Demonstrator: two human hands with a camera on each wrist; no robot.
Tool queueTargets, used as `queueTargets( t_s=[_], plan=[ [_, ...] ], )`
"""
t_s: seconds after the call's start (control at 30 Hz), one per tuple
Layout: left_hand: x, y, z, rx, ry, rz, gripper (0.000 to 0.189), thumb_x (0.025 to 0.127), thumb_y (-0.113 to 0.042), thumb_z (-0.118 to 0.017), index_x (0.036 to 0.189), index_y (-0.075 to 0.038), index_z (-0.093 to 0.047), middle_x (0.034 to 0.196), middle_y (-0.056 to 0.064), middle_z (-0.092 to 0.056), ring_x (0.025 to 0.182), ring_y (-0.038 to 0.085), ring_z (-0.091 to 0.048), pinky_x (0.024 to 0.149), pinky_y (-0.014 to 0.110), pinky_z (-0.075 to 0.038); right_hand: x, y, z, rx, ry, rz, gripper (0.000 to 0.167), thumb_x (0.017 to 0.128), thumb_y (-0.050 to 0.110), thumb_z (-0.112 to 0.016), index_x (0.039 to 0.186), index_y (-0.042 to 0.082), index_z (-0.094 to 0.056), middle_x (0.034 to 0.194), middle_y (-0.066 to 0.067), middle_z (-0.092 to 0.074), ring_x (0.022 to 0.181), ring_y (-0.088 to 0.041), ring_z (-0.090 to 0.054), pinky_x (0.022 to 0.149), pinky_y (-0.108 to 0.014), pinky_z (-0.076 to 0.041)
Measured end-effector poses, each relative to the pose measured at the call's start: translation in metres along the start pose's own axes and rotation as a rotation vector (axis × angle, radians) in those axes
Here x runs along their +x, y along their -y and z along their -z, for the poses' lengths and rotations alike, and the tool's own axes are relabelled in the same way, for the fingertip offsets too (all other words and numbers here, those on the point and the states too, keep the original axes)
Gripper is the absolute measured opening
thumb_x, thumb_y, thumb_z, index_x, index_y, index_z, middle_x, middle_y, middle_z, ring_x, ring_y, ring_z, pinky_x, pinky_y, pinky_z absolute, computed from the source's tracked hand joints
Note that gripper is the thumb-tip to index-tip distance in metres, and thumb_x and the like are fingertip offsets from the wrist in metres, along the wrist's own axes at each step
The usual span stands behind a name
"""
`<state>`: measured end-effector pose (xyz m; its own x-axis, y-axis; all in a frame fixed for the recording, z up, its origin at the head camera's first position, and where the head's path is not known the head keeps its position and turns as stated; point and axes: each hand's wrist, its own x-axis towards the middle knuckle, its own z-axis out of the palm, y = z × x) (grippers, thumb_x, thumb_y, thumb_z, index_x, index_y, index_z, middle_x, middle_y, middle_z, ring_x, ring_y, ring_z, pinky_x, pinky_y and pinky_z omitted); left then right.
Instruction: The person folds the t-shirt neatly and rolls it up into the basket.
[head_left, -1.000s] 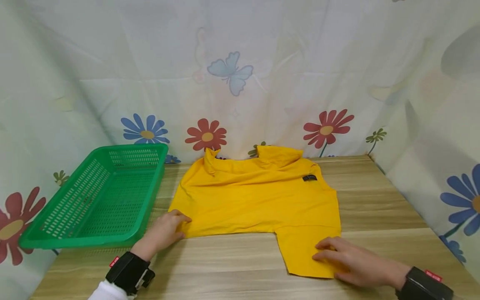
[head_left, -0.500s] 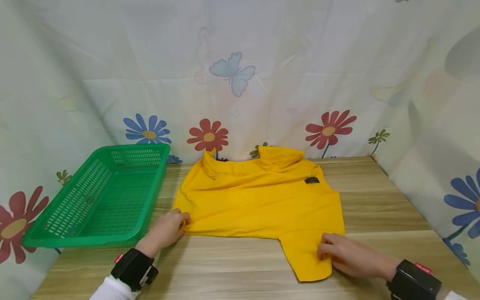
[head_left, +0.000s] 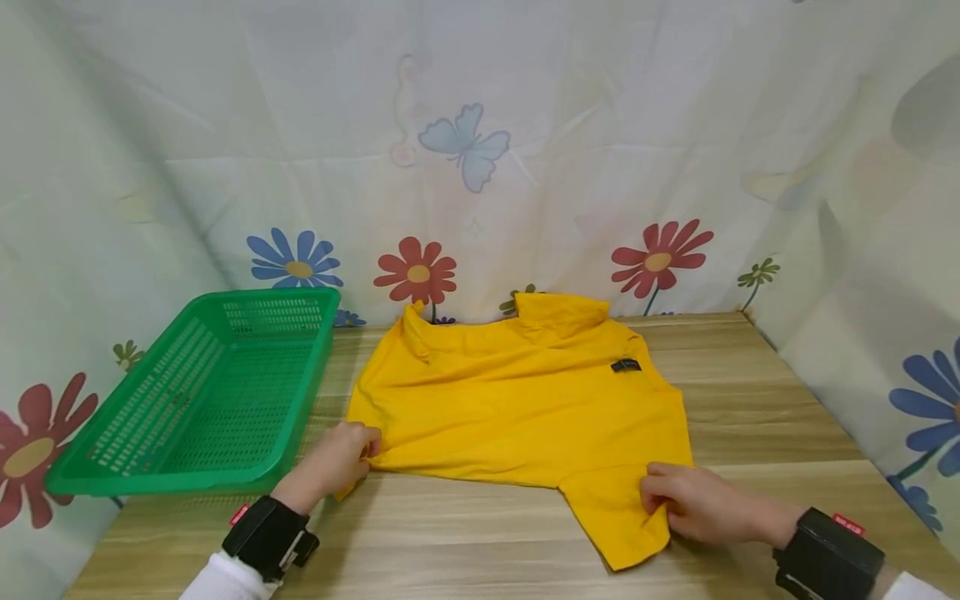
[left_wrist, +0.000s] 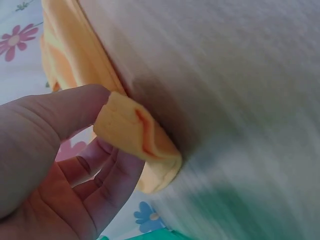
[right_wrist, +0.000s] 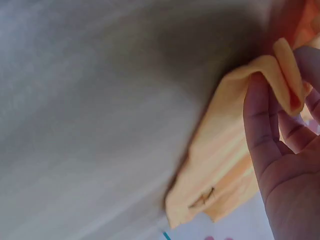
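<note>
A yellow collared shirt (head_left: 510, 408) lies spread on the table in the head view, with its collar (head_left: 562, 311) toward the back. One short sleeve (head_left: 611, 512) points toward the front right. My left hand (head_left: 333, 462) pinches the shirt's left edge between thumb and fingers; the left wrist view shows the gripped cloth (left_wrist: 135, 130) bent into a small fold. At the right, my right hand (head_left: 708, 504) grips the sleeve's outer edge, and a doubled fold of cloth (right_wrist: 280, 75) rises between the fingers in the right wrist view. A small black label (head_left: 626, 365) shows near the right shoulder.
To the left stands a green plastic basket (head_left: 315, 375) with perforated walls, close beside my left forearm. The wood-grain table (head_left: 465, 542) extends in front of the shirt and to its right. A flowered curtain (head_left: 525, 208) hangs behind and along both sides.
Both hands have gone from resting on the cloth to gripping its edges. The sleeve has bunched and its front edge has tilted; a corner now shows below my left hand.
</note>
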<state>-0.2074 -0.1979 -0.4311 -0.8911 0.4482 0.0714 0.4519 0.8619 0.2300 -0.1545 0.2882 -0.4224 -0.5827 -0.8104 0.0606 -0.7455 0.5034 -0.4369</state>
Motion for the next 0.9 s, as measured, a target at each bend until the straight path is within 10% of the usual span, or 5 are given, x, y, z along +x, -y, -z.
queueTargets(
  t_s=[0.43, 0.9],
  plan=[
    [-0.004, -0.026, 0.042, 0.034, -0.018, -0.102, 0.03, 0.061, 0.011, -0.065, 0.065, -0.014, -0.048, 0.063, -0.005, -0.038, 0.059, 0.012, -0.037, 0.052, 0.024, -0.03, -0.001, 0.006, 0.058, -0.033, -0.088, 0.03, 0.036, 0.071, -0.009, -0.066, 0.085, 0.023, -0.054, 0.078, 0.013, -0.045, 0.07, 0.003, -0.043, 0.057, -0.015, -0.039],
    [0.053, -0.03, 0.082, 0.167, 0.132, -0.057, 0.024, 0.075, 0.009, -0.061, 0.066, -0.012, -0.054, 0.06, -0.001, -0.041, 0.061, 0.018, -0.042, 0.056, 0.026, -0.033, 0.033, -0.017, 0.104, -0.054, -0.024, -0.263, 0.024, 0.077, -0.005, -0.064, 0.086, 0.015, -0.055, 0.079, 0.006, -0.048, 0.07, -0.006, -0.047, 0.061, -0.019, -0.046]
  ],
)
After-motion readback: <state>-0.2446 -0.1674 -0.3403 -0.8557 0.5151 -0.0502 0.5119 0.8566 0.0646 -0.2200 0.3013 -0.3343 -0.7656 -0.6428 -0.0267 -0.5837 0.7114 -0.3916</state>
